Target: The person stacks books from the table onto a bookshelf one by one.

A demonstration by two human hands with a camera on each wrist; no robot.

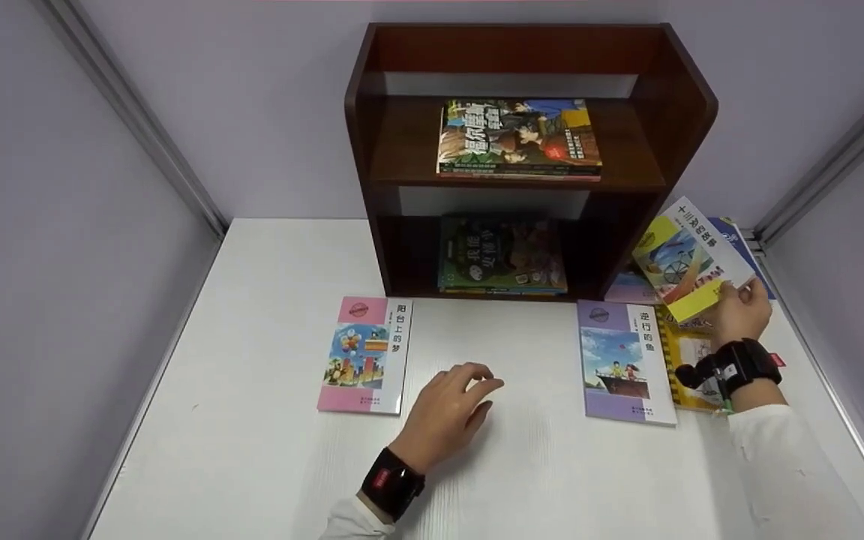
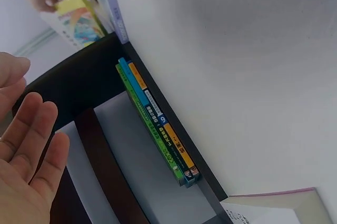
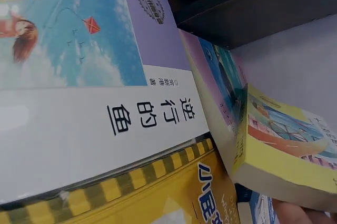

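Observation:
My right hand (image 1: 739,309) grips a yellow-and-white book (image 1: 691,259) by its lower edge and holds it tilted above a pile of books at the right of the table; the same yellow book (image 3: 295,155) fills the right wrist view's lower right. Under it lie a purple-covered book (image 1: 623,360) and a yellow striped book (image 1: 691,360). My left hand (image 1: 451,409) rests on the white table (image 1: 252,450) with loosely curled fingers (image 2: 31,145), holding nothing. A pink-covered book (image 1: 366,354) lies just left of it.
A dark wooden shelf unit (image 1: 522,150) stands at the back of the table, with a book (image 1: 516,139) lying flat on its upper shelf and a stack of books (image 1: 502,255) on the lower one. Grey partition walls close in both sides.

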